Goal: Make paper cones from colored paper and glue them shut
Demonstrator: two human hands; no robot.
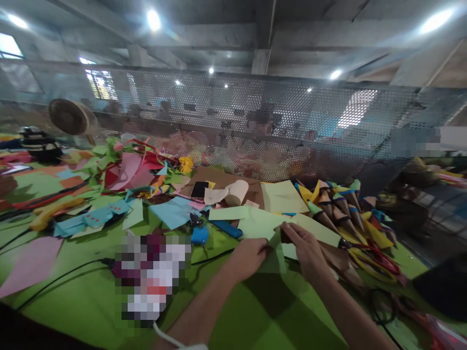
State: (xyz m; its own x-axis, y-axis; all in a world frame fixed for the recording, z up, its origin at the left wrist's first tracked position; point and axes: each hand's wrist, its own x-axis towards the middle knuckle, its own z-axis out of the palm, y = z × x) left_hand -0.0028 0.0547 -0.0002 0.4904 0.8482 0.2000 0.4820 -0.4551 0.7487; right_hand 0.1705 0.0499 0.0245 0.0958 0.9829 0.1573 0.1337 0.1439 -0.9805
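A sheet of green paper (pixel 274 262) hangs between my two hands just above the green table. My left hand (pixel 250 257) is closed on its left side, fingers curled under. On the other side my right hand (pixel 301 243) pinches the paper's upper edge between thumb and fingers. Right behind them lie pale green paper sheets (pixel 255 221) and a yellowish sheet (pixel 284 197). A blue-handled tool (pixel 226 228) rests to the left of those sheets.
Paper cones (pixel 335 209) are piled at the right, near a pair of scissors (pixel 372 262). A tape roll (pixel 237 192) and a phone (pixel 199 190) sit farther back. A glue gun (pixel 54 214), cables and coloured scraps cover the left. A perforated metal screen (pixel 219 116) stands behind.
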